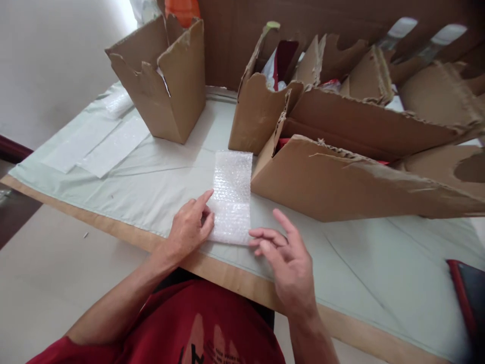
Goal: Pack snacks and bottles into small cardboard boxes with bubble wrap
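A clear bubble-wrap piece (232, 194) lies flat on the pale green cloth of the table, near its front edge. Its lower part looks folded over or doubled. My left hand (189, 222) rests at the left side of the wrap, its index finger stretched along the edge and the other fingers loosely bent, with nothing held. At the lower right corner of the wrap is my right hand (288, 258), palm partly up and fingers apart, the fingertips at or just beside the corner.
An open cardboard box (185, 91) stands at the back left. Larger cardboard bins (341, 182) with packets fill the right side. Flat bubble-wrap sheets (113, 146) lie at the left. A dark device with a red edge (460, 293) is at the far right.
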The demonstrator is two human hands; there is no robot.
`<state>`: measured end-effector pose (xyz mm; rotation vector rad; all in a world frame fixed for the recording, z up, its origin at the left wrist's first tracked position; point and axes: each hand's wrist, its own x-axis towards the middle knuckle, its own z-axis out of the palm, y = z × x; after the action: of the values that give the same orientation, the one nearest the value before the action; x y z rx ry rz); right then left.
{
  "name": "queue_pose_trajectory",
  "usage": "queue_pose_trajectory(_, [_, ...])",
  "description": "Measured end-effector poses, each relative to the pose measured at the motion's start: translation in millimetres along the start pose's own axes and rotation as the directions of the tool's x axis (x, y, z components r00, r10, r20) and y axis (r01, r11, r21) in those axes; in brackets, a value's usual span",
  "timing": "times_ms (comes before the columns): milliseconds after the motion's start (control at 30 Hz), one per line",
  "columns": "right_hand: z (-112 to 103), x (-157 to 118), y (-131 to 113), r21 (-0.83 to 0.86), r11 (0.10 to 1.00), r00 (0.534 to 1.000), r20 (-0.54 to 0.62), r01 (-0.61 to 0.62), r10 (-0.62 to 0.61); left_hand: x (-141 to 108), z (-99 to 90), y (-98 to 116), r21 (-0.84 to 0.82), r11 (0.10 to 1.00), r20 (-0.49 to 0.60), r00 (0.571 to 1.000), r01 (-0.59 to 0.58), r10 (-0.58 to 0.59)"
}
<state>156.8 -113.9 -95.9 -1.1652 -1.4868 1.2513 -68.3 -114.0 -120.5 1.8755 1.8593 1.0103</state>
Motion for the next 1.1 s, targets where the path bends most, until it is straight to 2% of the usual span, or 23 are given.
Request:
queue_pose_trajectory(33, [-2.6,-1.0,0.5,-0.195,0.969,0.989,0.025,0.15,-0.147,0.6,0.6,-0.8,0.037,0.999,0.0,1.0,-0.016,0.016])
queue_pose_trajectory(100, [-2.8,1.8,3.3,-0.49,0.775,0.916,0.21,0.4,-0.341,2.0,0.5,-2.4,0.098,0.994,0.004,0.998,-0.057,0.057])
queue_pose_trajectory(167, [2.0,9.0,7.5,-0.609,0.578,0.839,0.396,0.543,-0.372,2.3,-2.2,-2.7,0.126,0.987,-0.005,0.995,-0.1,0.101])
queue_pose_trajectory(200, [5.1,12.8,9.2,-0.636,0.516,0.819,0.443,0.574,-0.364,1.3,-5.0,-2.1,0.12,0.984,-0.014,0.991,-0.128,0.131])
queue_pose_trajectory(267, [10.1,17.7,9.8,-0.66,0.454,0.8,0.465,0.598,-0.378,-4.5,-13.4,0.0,0.083,0.975,-0.004,0.979,-0.204,0.205])
queue_pose_trajectory(333, [11.7,16.7,5.8,-0.642,0.466,0.791,0.447,0.609,-0.419,-15.7,-23.2,2.7,0.04,0.954,0.052,0.954,-0.297,0.295])
queue_pose_trajectory(400, [10.3,10.7,-1.4,-0.596,0.523,0.793,0.444,0.609,-0.418,-30.2,-30.6,5.2,0.009,0.934,0.128,0.926,-0.358,0.354])
queue_pose_trajectory(467, [8.0,3.7,-8.1,-0.539,0.603,0.805,0.465,0.588,-0.37,-43.8,-33.5,7.4,-0.034,0.929,0.144,0.918,-0.369,0.37])
queue_pose_trajectory(600, [7.1,1.4,-10.0,-0.471,0.775,0.865,0.465,0.422,-0.188,-56.3,-30.5,10.9,-0.156,0.953,0.101,0.956,-0.259,0.276])
queue_pose_trajectory(667, [8.4,5.7,-6.4,-0.459,0.838,0.909,0.406,0.293,-0.096,-54.5,-28.2,11.8,-0.163,0.975,0.105,0.98,-0.153,0.171])
queue_pose_trajectory(733, [8.9,8.8,-2.9,-0.451,0.861,0.942,0.324,0.236,-0.088,-50.1,-25.9,11.5,-0.119,0.989,0.08,0.992,-0.087,0.097])
queue_pose_trajectory(800, [7.4,7.6,-1.4,-0.487,0.814,0.945,0.232,0.317,-0.23,-45.6,-23.1,10.2,-0.05,0.995,0.029,0.996,-0.086,0.087])
queue_pose_trajectory(867, [4.1,1.9,-1.3,-0.549,0.703,0.887,0.194,0.453,-0.42,-42.5,-19.5,8.5,0.02,0.994,-0.005,0.994,-0.111,0.111])
queue_pose_trajectory(900, [2.5,-1.7,-1.2,-0.571,0.646,0.853,0.218,0.506,-0.475,-41.5,-17.7,7.8,0.05,0.991,-0.011,0.992,-0.125,0.125])
queue_pose_trajectory(933, [1.4,-4.9,-0.7,-0.581,0.603,0.829,0.269,0.546,-0.491,-40.9,-16.0,7.2,0.076,0.988,-0.012,0.99,-0.136,0.137])
queue_pose_trajectory(1033, [1.8,-8.0,3.3,-0.581,0.533,0.788,0.44,0.615,-0.43,-41.0,-14.3,7.2,0.136,0.979,-0.011,0.988,-0.149,0.152])
queue_pose_trajectory(1100, [3.8,-3.7,6.0,-0.576,0.517,0.774,0.478,0.633,-0.414,-42.8,-17.5,8.7,0.133,0.982,-0.027,0.99,-0.133,0.138])
